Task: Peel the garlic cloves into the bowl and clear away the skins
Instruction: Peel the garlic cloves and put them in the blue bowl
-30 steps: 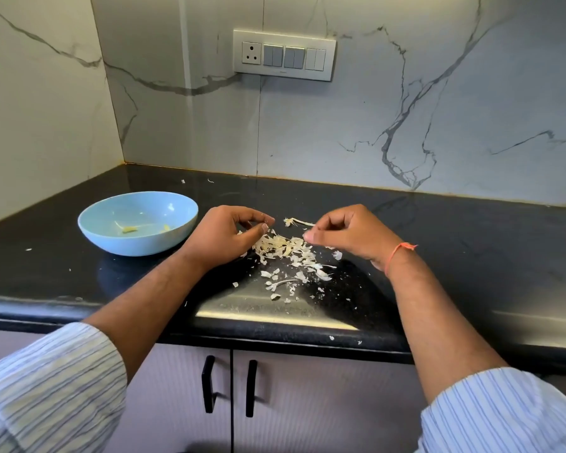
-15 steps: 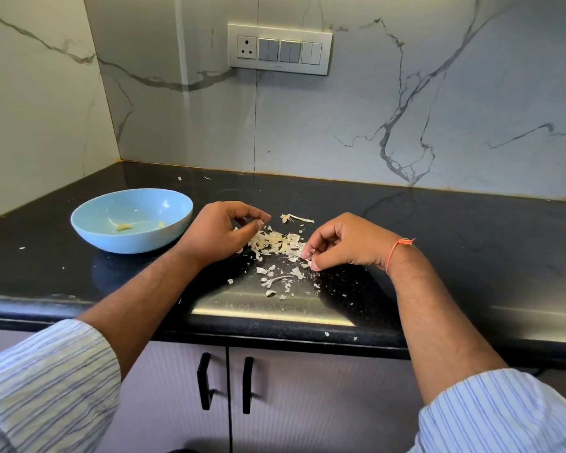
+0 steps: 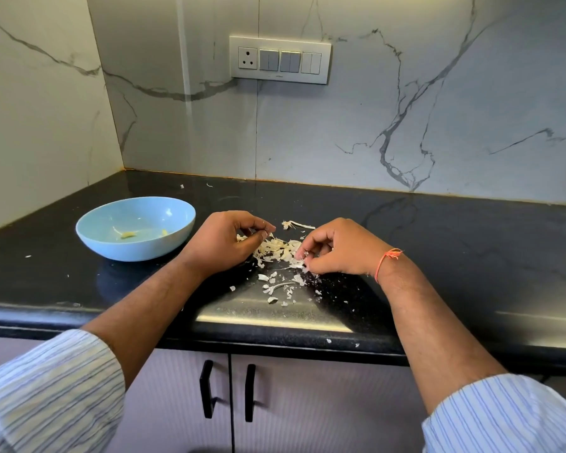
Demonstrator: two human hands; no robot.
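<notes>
Striped blue-and-white sleeves (image 3: 46,387) frame the near edge of the view, and below them stand pale cabinet doors (image 3: 177,403) with two black handles (image 3: 206,389). Above the doors runs the glossy black counter (image 3: 471,256), its rounded front edge catching a band of light, set in a corner of white marble-veined wall (image 3: 406,109). On the counter a loose heap of garlic skins (image 3: 276,248) lies between the two hands, with smaller flakes scattered toward the front edge. The left hand (image 3: 223,243) rests at the left side of the heap, its fingers (image 3: 258,225) curled in toward the thumb; whether they pinch a bit of skin cannot be told. The right hand (image 3: 337,248), an orange thread (image 3: 388,256) tied at its wrist, bends its fingers (image 3: 303,253) down onto the right side of the heap and pinches at white scraps there. A longer strip of skin (image 3: 299,224) lies just behind the heap. To the left, near the left hand but apart from it, sits the light blue bowl (image 3: 134,253) with a few pale yellow garlic pieces (image 3: 128,234) inside. On the far wall a switch panel (image 3: 280,59) carries a socket and switches.
</notes>
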